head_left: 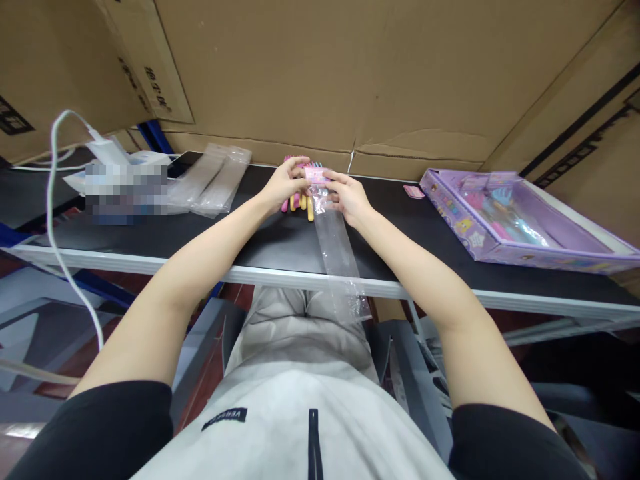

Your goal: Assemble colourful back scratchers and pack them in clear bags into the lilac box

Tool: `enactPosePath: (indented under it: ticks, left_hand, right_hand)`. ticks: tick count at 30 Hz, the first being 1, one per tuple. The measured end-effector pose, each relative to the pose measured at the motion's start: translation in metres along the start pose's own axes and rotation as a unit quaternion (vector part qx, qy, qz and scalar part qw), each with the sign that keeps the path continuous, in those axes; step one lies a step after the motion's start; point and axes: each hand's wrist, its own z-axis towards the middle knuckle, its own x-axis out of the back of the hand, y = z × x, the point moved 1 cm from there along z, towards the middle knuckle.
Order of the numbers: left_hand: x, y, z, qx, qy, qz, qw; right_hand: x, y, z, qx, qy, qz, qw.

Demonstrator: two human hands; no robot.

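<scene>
Your left hand (286,187) grasps the left edge of the pink label (316,175) at the top of a clear plastic bag (334,243), and your right hand (353,200) pinches its right side. The bag trails toward you across the black table (273,241) and hangs past its front edge. Pink and yellow handles (310,210) lie just beside your left fingers, partly hidden by them. A small pink card (414,192) rests near the purple box (467,230) on your right; more clear bags (215,180) lie to your left.
</scene>
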Motion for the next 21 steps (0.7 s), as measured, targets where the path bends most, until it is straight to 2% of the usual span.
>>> enactPosePath:
  ticks: [5, 12, 21]
  left_hand:
    - [-0.002, -0.002, 0.002, -0.001, 0.008, -0.048, 0.999]
    - [-0.001, -0.002, 0.004, -0.014, 0.005, -0.023, 1.0]
    - [0.001, -0.001, 0.005, -0.011, -0.013, 0.015, 1.0]
  right_hand:
    - [0.007, 0.007, 0.011, 0.015, -0.022, -0.022, 0.999]
    - [0.007, 0.009, 0.014, 0.022, -0.029, -0.054, 0.998]
    - [0.007, 0.004, 0.011, 0.033, -0.003, -0.086, 0.996]
